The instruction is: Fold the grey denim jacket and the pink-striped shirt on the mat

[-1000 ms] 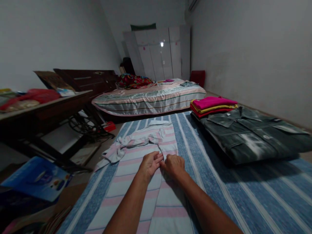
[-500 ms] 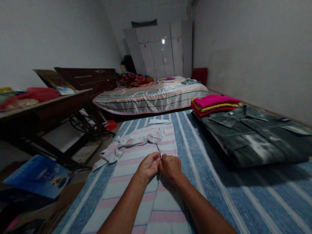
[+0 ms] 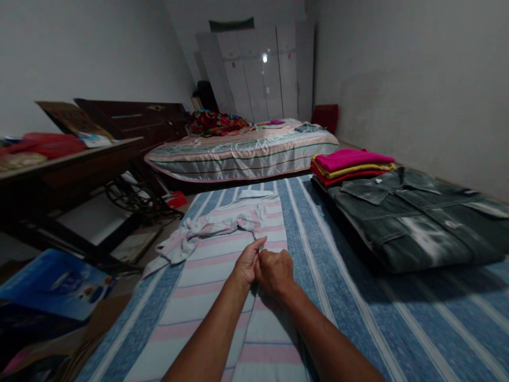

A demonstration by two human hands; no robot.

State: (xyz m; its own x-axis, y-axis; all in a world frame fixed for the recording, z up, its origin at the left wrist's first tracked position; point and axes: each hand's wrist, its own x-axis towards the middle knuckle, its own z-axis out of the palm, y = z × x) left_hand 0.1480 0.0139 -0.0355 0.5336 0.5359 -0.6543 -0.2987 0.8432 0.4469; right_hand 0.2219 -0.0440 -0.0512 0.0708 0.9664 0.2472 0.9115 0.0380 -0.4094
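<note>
The striped shirt (image 3: 217, 265) runs near to far beneath left hand (image 3: 247, 264) and right hand (image 3: 275, 271) — curled together, grip hidden.

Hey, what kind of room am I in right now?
Most likely a bedroom: there's a bed with a dark headboard, and a tall wardrobe stands behind it.
</note>
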